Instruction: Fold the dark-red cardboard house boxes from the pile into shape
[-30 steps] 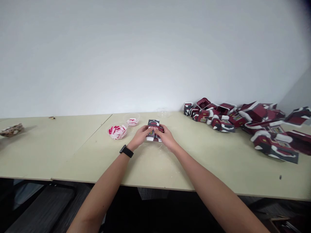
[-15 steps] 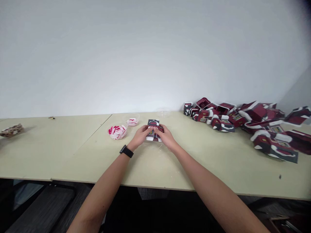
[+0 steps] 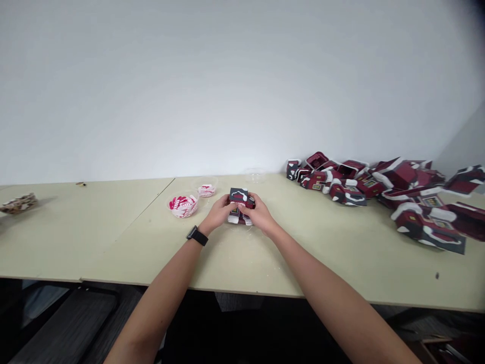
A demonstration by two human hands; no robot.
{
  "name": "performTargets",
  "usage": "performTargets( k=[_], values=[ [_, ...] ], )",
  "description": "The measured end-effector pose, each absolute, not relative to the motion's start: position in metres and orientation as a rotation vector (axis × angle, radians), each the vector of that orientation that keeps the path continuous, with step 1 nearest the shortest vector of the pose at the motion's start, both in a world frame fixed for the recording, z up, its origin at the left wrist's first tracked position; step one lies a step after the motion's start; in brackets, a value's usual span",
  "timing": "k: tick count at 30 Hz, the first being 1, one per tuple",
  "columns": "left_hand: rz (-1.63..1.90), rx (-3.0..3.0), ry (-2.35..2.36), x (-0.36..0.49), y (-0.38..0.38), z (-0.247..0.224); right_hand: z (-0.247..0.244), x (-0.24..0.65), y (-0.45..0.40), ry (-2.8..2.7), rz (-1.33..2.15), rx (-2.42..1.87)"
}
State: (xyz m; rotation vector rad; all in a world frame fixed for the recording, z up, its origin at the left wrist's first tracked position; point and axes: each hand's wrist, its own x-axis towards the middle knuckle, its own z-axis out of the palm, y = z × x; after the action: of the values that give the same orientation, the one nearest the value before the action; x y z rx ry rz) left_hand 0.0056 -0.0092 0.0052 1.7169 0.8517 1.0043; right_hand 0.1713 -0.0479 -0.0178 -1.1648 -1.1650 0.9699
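Note:
Between both hands is a small dark red and grey paper house (image 3: 238, 196) with white snow-like trim and a yellow-paned window. My left hand (image 3: 219, 212) grips its left side, thumb across the front. From the right, my right hand (image 3: 261, 215) closes on the other side, its thumb also on the front face. The fingers behind the house are hidden. Left of my hands stands a clear bowl (image 3: 183, 205) of red and white pieces. Behind it is a second clear bowl (image 3: 206, 189) with similar pieces.
A heap of similar red and grey houses (image 3: 352, 182) covers the table's right side. Near the wall sits a clear bowl or lid (image 3: 255, 176). At the far left lies a brown and white bundle (image 3: 18, 203). The table's front edge (image 3: 250, 292) runs below my forearms.
The house has tilted a little in my hands, so its grey roof and lower front show differently. My hands have barely shifted; the bowls and heap have stayed in place.

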Motion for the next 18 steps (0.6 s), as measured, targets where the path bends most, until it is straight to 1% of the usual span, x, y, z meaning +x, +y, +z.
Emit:
performTargets(
  k=[18],
  values=[
    [0.963, 1.883, 0.874, 0.0, 0.005, -0.01, -0.033, 0.176, -0.037, -1.31, 0.844, -1.222]
  ],
)
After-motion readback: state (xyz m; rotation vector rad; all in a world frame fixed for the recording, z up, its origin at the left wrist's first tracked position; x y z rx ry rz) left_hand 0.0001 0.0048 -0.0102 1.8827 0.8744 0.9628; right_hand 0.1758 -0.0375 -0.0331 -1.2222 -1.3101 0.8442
